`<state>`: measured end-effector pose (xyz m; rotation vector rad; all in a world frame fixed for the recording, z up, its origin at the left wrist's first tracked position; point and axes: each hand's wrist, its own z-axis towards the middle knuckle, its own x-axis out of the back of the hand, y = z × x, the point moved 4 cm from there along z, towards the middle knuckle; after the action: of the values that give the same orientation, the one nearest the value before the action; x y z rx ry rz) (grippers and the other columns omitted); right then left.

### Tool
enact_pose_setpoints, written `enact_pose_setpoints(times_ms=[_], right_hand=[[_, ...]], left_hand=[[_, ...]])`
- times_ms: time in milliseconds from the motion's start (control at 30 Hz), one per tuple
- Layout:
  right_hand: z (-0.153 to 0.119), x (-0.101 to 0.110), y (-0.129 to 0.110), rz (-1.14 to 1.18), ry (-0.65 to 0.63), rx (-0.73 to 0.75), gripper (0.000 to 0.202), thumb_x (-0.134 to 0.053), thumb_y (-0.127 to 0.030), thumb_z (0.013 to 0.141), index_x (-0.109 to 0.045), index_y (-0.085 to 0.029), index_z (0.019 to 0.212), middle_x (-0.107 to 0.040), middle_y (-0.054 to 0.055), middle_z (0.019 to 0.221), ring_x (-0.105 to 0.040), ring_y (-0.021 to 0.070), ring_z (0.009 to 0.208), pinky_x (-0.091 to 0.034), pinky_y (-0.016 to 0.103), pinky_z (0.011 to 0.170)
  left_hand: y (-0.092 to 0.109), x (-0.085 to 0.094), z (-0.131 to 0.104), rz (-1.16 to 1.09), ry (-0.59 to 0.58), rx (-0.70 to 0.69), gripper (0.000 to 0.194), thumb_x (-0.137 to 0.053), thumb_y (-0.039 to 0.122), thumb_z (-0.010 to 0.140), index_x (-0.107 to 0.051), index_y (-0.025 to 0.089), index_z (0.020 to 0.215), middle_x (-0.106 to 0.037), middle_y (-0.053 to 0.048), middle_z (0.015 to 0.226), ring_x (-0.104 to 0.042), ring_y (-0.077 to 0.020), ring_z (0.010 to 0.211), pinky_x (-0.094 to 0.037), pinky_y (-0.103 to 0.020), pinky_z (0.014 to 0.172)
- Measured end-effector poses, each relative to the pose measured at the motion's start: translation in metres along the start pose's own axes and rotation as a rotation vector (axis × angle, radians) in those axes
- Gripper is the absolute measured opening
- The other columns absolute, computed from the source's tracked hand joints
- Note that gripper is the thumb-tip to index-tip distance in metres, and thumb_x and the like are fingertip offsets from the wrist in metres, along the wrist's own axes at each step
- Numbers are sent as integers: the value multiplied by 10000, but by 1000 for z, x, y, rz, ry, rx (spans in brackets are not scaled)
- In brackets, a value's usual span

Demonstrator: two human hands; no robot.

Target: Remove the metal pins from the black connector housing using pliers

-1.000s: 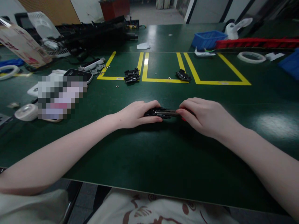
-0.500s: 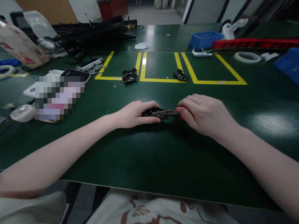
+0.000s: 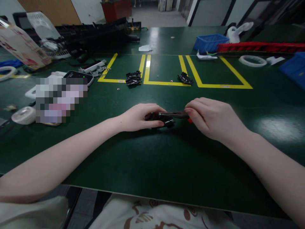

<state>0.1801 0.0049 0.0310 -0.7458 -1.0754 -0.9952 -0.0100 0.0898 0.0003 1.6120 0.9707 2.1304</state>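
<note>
My left hand (image 3: 140,117) grips a small black plastic part (image 3: 168,122) low over the green table, thumb on the near side and fingers on the far side. In my right hand (image 3: 207,114) is a pair of long-nose pliers (image 3: 177,114) with a bit of red handle showing. The pliers' jaws point left and reach over the black part; their tips lie close to my left fingers, and I cannot tell whether they pinch anything. Beyond my hands, similar black parts (image 3: 133,78) lie by the left yellow outline, and another black part (image 3: 184,78) sits by the middle one.
A phone (image 3: 78,78) and a white mouse-like object (image 3: 23,115) lie at left. Behind them are a printed carton (image 3: 23,44) and a long black assembly (image 3: 95,36). Toward the back right stand a blue bin (image 3: 209,43), a red strip (image 3: 257,47) and a tape roll (image 3: 252,60).
The pliers have shifted slightly and lie more level across the black part, which has tilted in my left hand. My right hand has moved a little to the right.
</note>
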Motion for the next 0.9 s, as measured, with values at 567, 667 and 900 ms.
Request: enact_pose_setpoints(times_ms=[567, 667, 900], right_hand=[[1, 2, 16, -31, -81, -33, 419, -324, -388, 1004, -663, -156, 922, -670, 110, 836, -601, 230, 710, -404, 325, 565], [0, 2, 18, -43, -75, -36, 423, -322, -395, 1007, -661, -160, 917, -671, 110, 837, -603, 234, 719, -400, 328, 570], [-1, 2, 19, -15, -67, -40, 409, -353, -408, 1011, -673, -160, 951, -691, 113, 901, -630, 245, 793, -435, 335, 616]], left_hand=[[-1, 2, -4, 17, 36, 50, 314, -596, 379, 968, -658, 181, 1204, -622, -32, 992, -522, -117, 705, -411, -239, 620], [-1, 2, -5, 39, 47, 57, 338, -593, 409, 968, -658, 180, 1208, -608, -31, 980, -527, -124, 713, -415, -247, 622], [0, 2, -7, 100, 54, 56, 373, -563, 451, 978, -653, 196, 1235, -590, -40, 1010, -523, -123, 700, -405, -250, 608]])
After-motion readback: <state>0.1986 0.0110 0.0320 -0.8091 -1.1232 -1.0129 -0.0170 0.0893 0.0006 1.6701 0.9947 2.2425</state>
